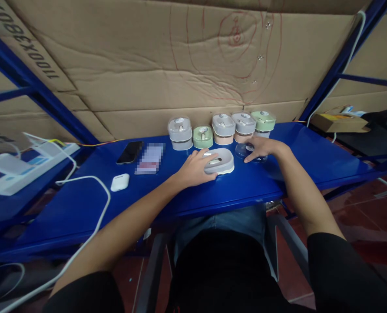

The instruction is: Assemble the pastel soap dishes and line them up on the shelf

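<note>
Backdrop: cardboard [121, 48]
Counter [245, 187]: blue
Left hand [196, 168]: fingers curled around grey container [226, 160]
Right hand [263, 147]: fingers spread over clear lid [241, 151]

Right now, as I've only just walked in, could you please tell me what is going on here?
A person seated at a blue table has the left hand around a grey dish. The right hand is at a clear lid beside it. Behind them, boxes stand in a row along the cardboard.
</note>
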The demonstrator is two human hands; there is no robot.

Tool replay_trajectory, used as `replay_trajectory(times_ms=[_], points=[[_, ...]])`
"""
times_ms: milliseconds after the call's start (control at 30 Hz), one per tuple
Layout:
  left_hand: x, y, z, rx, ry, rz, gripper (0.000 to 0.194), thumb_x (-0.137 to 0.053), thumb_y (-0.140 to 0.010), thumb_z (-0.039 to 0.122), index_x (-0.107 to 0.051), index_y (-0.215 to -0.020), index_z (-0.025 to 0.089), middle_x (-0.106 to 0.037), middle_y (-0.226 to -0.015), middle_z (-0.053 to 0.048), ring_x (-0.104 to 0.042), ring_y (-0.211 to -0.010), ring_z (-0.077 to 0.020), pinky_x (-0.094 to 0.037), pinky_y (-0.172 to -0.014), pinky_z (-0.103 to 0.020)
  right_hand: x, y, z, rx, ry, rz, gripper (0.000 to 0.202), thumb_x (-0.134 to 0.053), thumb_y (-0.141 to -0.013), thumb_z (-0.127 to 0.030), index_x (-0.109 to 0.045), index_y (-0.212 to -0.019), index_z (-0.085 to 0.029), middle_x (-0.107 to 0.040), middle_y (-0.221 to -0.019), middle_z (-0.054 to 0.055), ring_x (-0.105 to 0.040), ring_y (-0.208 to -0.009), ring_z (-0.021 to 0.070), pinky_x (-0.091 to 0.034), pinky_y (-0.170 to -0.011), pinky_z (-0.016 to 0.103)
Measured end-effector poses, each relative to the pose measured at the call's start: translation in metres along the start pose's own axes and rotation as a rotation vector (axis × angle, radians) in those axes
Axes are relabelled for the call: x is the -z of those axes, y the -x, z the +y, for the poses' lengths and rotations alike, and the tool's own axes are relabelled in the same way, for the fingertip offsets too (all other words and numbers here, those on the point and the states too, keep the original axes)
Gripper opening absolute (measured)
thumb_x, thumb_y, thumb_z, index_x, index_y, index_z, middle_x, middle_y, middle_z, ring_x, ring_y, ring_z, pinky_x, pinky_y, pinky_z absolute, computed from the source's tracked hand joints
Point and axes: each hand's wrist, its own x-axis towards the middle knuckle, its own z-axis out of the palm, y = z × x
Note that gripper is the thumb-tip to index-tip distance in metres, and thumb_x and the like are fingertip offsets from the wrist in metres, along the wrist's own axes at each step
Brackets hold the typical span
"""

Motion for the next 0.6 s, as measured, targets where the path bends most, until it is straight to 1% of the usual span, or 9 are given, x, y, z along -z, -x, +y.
replay_trajectory(times_ms=[67, 167, 200, 267, 333, 400, 500, 600], points=[[0.0034, 0.0022, 0.0039, -0.008, -0.055, -0.02, 0.073, -0.078, -0.093, 0.047, -0.064, -0.164, 0.034, -0.05, -0.173, -0.013, -0.057, -0.145, -0.0472, -0.044, -0.127, -0.064, -0.0004, 0.0001, 0.0, -0.008, 0.001, 0.004, 0.1, -0.102, -0.058, -0.063, -0.077, -0.148, -0.028, -0.071, -0.161, 0.012, -0.063, -0.151, 0.0489, -0.051, -0.131, 0.062], [0.0066, 0.006, 0.0092, -0.006, -0.144, -0.041, 0.074, -0.075, -0.095, 0.047, -0.061, -0.166, 0.035, -0.052, -0.169, -0.015, -0.059, -0.141, -0.0491, -0.046, -0.124, -0.067, -0.0009, 0.0008, -0.0006, 0.009, 0.0, 0.011, 0.103, -0.102, -0.059, -0.062, -0.076, -0.15, -0.022, -0.067, -0.165, 0.017, -0.062, -0.153, 0.0491, -0.048, -0.134, 0.061], [0.007, 0.007, 0.0101, -0.005, -0.165, -0.043, 0.074, -0.075, -0.095, 0.046, -0.06, -0.167, 0.035, -0.052, -0.168, -0.016, -0.059, -0.14, -0.0496, -0.047, -0.122, -0.068, -0.001, 0.0011, -0.0009, 0.013, -0.003, 0.01, 0.103, -0.101, -0.06, -0.062, -0.076, -0.15, -0.021, -0.068, -0.164, 0.018, -0.062, -0.152, 0.0495, -0.048, -0.134, 0.062], [0.0068, 0.0081, 0.0103, -0.01, -0.18, -0.038, 0.075, -0.075, -0.095, 0.047, -0.06, -0.167, 0.034, -0.053, -0.166, -0.018, -0.06, -0.139, -0.0498, -0.047, -0.121, -0.069, -0.0009, 0.0018, -0.0014, 0.014, -0.013, 0.01, 0.1, -0.102, -0.06, -0.063, -0.077, -0.148, -0.023, -0.072, -0.159, 0.017, -0.064, -0.149, 0.0503, -0.051, -0.131, 0.064], [0.0062, 0.0084, 0.0089, -0.009, -0.148, -0.024, 0.074, -0.077, -0.093, 0.048, -0.063, -0.165, 0.035, -0.054, -0.165, -0.016, -0.059, -0.141, -0.0493, -0.046, -0.123, -0.068, -0.0008, 0.0023, -0.0017, 0.009, -0.023, 0.013, 0.095, -0.102, -0.06, -0.063, -0.08, -0.144, -0.026, -0.077, -0.151, 0.015, -0.066, -0.146, 0.0507, -0.054, -0.127, 0.065], [0.0059, 0.0084, 0.0071, -0.011, -0.088, -0.014, 0.073, -0.078, -0.092, 0.049, -0.065, -0.162, 0.035, -0.054, -0.163, -0.016, -0.058, -0.145, -0.0476, -0.046, -0.126, -0.066, -0.0005, 0.0027, -0.002, 0.005, -0.025, 0.01, 0.093, -0.102, -0.06, -0.064, -0.08, -0.143, -0.027, -0.08, -0.146, 0.014, -0.067, -0.144, 0.0507, -0.056, -0.125, 0.065], [0.0067, 0.0086, 0.0058, -0.033, 0.001, -0.002, 0.071, -0.079, -0.092, 0.05, -0.068, -0.16, 0.032, -0.054, -0.161, -0.016, -0.058, -0.148, -0.0439, -0.049, -0.127, -0.06, 0.0, 0.0028, -0.0022, 0.005, -0.026, 0.003, 0.093, -0.101, -0.061, -0.066, -0.08, -0.143, -0.027, -0.081, -0.142, 0.014, -0.07, -0.14, 0.0498, -0.058, -0.122, 0.065], [0.0071, 0.0086, 0.0051, -0.051, 0.067, 0.027, 0.072, -0.083, -0.091, 0.05, -0.069, -0.158, 0.031, -0.055, -0.159, -0.014, -0.059, -0.149, -0.0407, -0.049, -0.129, -0.056, 0.0006, 0.0028, -0.0025, 0.024, -0.03, 0.016, 0.093, -0.101, -0.063, -0.067, -0.08, -0.144, -0.027, -0.082, -0.141, 0.014, -0.07, -0.14, 0.0492, -0.058, -0.123, 0.064]])
